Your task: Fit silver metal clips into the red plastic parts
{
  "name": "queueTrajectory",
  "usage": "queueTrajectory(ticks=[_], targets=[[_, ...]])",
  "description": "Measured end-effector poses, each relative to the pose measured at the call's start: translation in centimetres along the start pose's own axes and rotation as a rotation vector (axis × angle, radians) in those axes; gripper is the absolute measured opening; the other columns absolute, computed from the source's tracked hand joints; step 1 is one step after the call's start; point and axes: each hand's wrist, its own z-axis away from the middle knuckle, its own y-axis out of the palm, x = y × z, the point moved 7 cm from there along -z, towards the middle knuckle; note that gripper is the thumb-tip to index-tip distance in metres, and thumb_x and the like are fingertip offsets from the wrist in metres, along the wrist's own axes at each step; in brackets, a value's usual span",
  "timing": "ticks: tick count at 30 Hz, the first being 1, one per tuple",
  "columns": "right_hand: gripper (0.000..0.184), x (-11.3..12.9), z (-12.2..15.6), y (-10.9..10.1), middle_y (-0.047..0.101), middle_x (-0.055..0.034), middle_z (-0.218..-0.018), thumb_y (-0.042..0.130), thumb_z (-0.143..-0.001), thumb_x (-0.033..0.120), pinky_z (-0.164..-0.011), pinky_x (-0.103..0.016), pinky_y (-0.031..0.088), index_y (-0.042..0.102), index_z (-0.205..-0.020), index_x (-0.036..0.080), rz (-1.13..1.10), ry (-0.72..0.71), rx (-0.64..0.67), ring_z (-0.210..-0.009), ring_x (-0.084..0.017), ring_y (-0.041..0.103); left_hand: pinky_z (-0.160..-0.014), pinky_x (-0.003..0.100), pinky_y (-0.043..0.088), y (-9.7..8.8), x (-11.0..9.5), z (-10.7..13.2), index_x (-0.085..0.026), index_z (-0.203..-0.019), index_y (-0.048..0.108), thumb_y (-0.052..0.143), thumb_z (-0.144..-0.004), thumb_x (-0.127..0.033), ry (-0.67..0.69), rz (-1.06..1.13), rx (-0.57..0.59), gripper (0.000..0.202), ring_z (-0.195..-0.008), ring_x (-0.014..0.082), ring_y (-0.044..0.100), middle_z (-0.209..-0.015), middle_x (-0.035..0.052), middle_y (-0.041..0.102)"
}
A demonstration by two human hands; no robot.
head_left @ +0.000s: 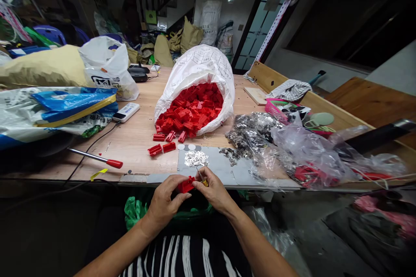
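My left hand [165, 201] is closed round a red plastic part [186, 185], held just off the table's front edge. Close against it, my right hand [211, 189] pinches a thin metal-tipped tool with a yellow handle [204, 182], its tip pointing up and away from me. Just beyond my hands, a pile of small silvery metal pieces [196, 158] lies on a grey sheet [214, 169]. Several loose red parts [155, 150] lie to the left, before a white sack [208, 62] lying on its side with many more red parts [198, 108] in its mouth.
Plastic bags of dark metal pieces [256, 127] and a crumpled clear bag [302, 147] crowd the right side. At left are a red-handled lever [113, 163], a white device [126, 112] and stuffed bags [55, 108]. Below my hands hangs a green bag [134, 212].
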Motion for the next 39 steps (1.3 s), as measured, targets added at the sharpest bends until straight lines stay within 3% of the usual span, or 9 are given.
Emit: queueTrajectory(ticks=[2,7,15,23,27,30,32,36,39], targets=[[0.022,-0.1,0.1,0.3,0.048,0.0045,-0.074,0.063,-0.077,0.034,-0.061,-0.023,0.037,0.046,-0.082,0.02,-0.031,0.012,0.007,-0.066,-0.011,0.044,-0.099,0.034,0.039,0.1,0.0,0.1,-0.025,-0.095,0.074,0.076,-0.065,-0.012,0.023,-0.017,-0.011,0.033,-0.104,0.0265,0.055,-0.101,0.0074,0.067],[0.028,-0.5,0.5,0.7,0.045,0.0057,-0.072,0.066,-0.076,0.036,-0.057,-0.021,0.034,0.044,-0.081,0.02,-0.163,0.047,0.05,-0.062,-0.009,0.041,-0.097,0.029,0.039,0.3,-0.2,0.3,-0.024,-0.096,0.074,0.074,-0.067,-0.012,0.044,-0.085,0.003,0.031,-0.101,0.0246,0.057,-0.101,0.008,0.068],[0.039,-1.4,1.9,1.7,0.045,0.0067,-0.075,0.068,-0.076,0.046,-0.047,-0.018,0.025,0.046,-0.096,0.022,-0.42,0.191,0.197,-0.051,-0.005,0.033,-0.092,0.027,0.044,0.0,0.7,0.7,-0.023,-0.091,0.074,0.075,-0.065,-0.01,-0.062,0.062,-0.021,0.028,-0.101,0.0242,0.059,-0.099,0.0069,0.069],[0.048,-1.8,2.7,2.7,0.047,0.0064,-0.072,0.079,-0.064,0.041,-0.044,-0.017,0.02,0.049,-0.096,0.02,-0.617,0.307,0.248,-0.05,-0.004,0.033,-0.09,0.029,0.046,-0.3,0.5,1.1,-0.023,-0.093,0.074,0.074,-0.069,-0.015,-0.046,-0.01,0.077,0.026,-0.096,0.0235,0.062,-0.099,0.0058,0.071],[0.046,-2.1,2.6,3.4,0.046,0.0077,-0.068,0.079,-0.065,0.041,-0.042,-0.017,0.018,0.05,-0.094,0.019,-0.649,0.317,0.234,-0.046,-0.002,0.03,-0.084,0.028,0.049,-1.0,1.8,1.0,-0.021,-0.095,0.072,0.075,-0.069,-0.019,-0.104,0.073,0.027,0.026,-0.09,0.0215,0.064,-0.093,0.0035,0.072],[0.045,-1.8,1.8,3.0,0.051,0.0062,-0.072,0.074,-0.069,0.046,-0.043,-0.017,0.024,0.05,-0.097,0.02,-0.507,0.278,0.238,-0.046,-0.003,0.037,-0.083,0.025,0.048,-1.3,3.1,0.7,-0.02,-0.098,0.07,0.075,-0.069,-0.022,-0.164,0.172,-0.042,0.029,-0.09,0.0192,0.064,-0.094,0.0024,0.072],[0.038,-1.4,0.7,1.6,0.057,0.0028,-0.08,0.067,-0.076,0.046,-0.046,-0.019,0.032,0.052,-0.1,0.02,-0.301,0.203,0.197,-0.051,-0.006,0.045,-0.081,0.023,0.049,-1.3,3.6,0.5,-0.019,-0.102,0.068,0.073,-0.072,-0.023,-0.183,0.228,-0.075,0.031,-0.089,0.0172,0.063,-0.097,0.0026,0.072],[0.011,0.0,-1.8,-3.9,0.063,-0.0023,-0.089,0.054,-0.086,0.025,-0.072,-0.027,0.044,0.059,-0.094,0.019,0.423,-0.022,-0.119,-0.079,-0.015,0.058,-0.083,0.024,0.048,-1.5,4.1,0.2,-0.018,-0.106,0.067,0.072,-0.074,-0.025,-0.209,0.288,-0.106,0.033,-0.089,0.0163,0.064,-0.098,0.0037,0.071],[0.013,-0.2,-3.3,-6.1,0.065,-0.005,-0.092,0.051,-0.085,0.015,-0.081,-0.03,0.042,0.061,-0.092,0.019,0.721,-0.049,-0.199,-0.088,-0.018,0.058,-0.089,0.026,0.047,-1.8,4.3,0.1,-0.018,-0.107,0.066,0.072,-0.074,-0.026,-0.213,0.284,-0.116,0.035,-0.095,0.0178,0.063,-0.101,0.0042,0.072]])
